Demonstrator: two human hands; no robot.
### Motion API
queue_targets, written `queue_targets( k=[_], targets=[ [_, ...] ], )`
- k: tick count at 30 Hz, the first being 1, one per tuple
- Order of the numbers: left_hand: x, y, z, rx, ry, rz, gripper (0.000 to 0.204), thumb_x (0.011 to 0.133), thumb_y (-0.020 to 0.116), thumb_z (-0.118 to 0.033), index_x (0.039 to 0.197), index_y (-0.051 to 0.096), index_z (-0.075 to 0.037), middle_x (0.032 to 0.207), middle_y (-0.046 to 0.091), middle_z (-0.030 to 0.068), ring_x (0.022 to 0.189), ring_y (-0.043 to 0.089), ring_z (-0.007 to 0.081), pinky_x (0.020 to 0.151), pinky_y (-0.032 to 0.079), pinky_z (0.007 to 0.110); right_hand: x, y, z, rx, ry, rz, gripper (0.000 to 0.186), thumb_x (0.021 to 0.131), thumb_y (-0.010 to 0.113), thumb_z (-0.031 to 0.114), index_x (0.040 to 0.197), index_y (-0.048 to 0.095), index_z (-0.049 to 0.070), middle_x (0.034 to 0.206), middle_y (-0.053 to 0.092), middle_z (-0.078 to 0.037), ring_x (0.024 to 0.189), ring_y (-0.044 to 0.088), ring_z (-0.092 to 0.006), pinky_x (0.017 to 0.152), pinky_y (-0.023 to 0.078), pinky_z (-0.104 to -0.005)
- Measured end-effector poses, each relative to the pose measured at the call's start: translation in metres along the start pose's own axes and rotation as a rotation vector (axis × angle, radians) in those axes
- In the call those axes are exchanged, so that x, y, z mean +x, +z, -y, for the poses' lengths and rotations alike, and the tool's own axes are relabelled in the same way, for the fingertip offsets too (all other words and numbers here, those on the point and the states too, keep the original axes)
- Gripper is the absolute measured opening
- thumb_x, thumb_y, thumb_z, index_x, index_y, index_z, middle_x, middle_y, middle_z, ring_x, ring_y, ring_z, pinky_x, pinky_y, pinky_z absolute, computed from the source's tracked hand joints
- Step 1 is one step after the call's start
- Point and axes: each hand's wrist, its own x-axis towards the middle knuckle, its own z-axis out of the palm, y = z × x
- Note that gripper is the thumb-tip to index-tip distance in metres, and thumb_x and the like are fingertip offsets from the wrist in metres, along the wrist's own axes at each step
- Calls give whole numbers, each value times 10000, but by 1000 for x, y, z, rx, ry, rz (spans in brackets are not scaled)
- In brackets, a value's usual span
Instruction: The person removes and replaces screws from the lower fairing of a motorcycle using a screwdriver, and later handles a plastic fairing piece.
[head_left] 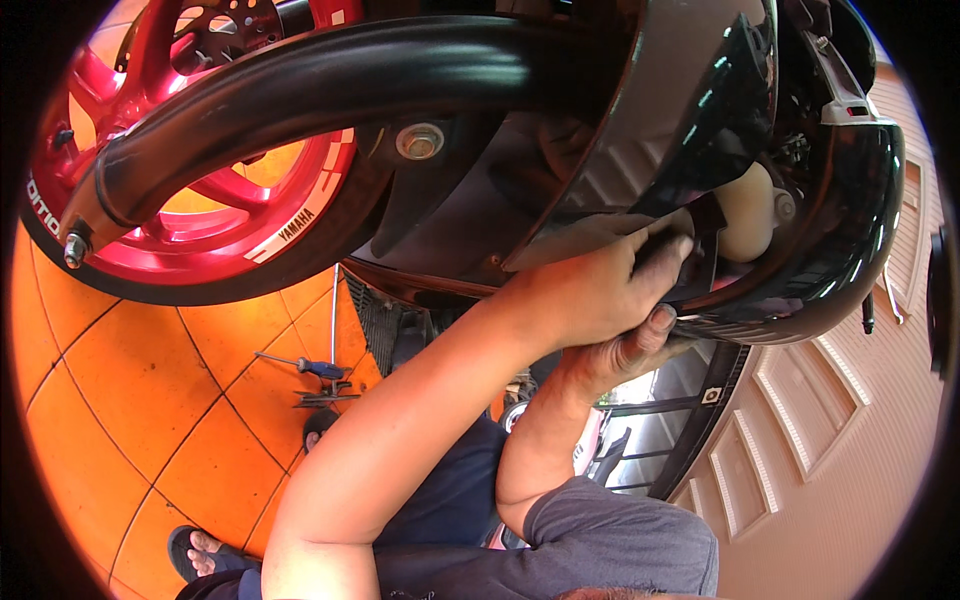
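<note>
Both hands work at an opening in the glossy black body panel (690,110) of a motorbike. My left hand (610,285) is closed beside the panel's inner edge, its fingers curled into the opening. Whatever those fingers grip is hidden behind them. Just below it, my right hand (630,350) holds the lower edge of the bodywork, thumb on the near side and fingers underneath. A dark flat piece (708,225) shows past the left fingertips. Beyond it sits a cream-coloured plastic reservoir (748,215) inside the bodywork.
At the upper left are the red front wheel (275,235) and a thick black fork leg (330,85). A blue-handled screwdriver (318,368) and other metal tools lie on the orange tiled floor (120,370). My sandalled foot (195,552) is at lower left. A ribbed wall (800,480) stands at right.
</note>
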Motion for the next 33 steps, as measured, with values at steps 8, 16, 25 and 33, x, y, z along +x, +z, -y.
queue_targets(
  k=[8, 16, 25, 33],
  targets=[
    [1, 0, 0, 428, 505, -116, 210, 776, 657, -3, 978, 601, -21, 969, 570, 114, 848, 611, 294, 712, 504, 344, 2, -1, -3, -83, -66, -65, 1037, 731, 745, 547, 1454, 191, 52, 1288, 430, -148, 1161, 496, -257, 994, 425, -405],
    [5, -1, 4, 575, 714, -195, 252, 707, 677, 13, 947, 613, -25, 948, 594, 116, 817, 622, 297, 703, 520, 360, 2, 7, 0, 44, -50, -80, 1132, 680, 787, 573, 1462, 143, 68, 1331, 403, -148, 1213, 474, -289, 1066, 389, -426],
    [5, -3, -7, 622, 808, -161, 263, 652, 666, 14, 911, 629, -19, 951, 598, 121, 835, 627, 300, 728, 526, 356, 1, 6, -3, 47, -54, -82, 1117, 684, 787, 570, 1439, 166, 30, 1335, 406, -168, 1210, 476, -296, 1057, 387, -429],
    [10, 0, -2, 454, 588, -104, 189, 745, 651, 12, 932, 659, -7, 982, 619, 127, 858, 636, 303, 734, 521, 343, -3, 15, -2, 41, -79, -156, 1077, 747, 753, 514, 1454, 113, 13, 1368, 357, -209, 1251, 427, -300, 1084, 338, -457]
  ],
)
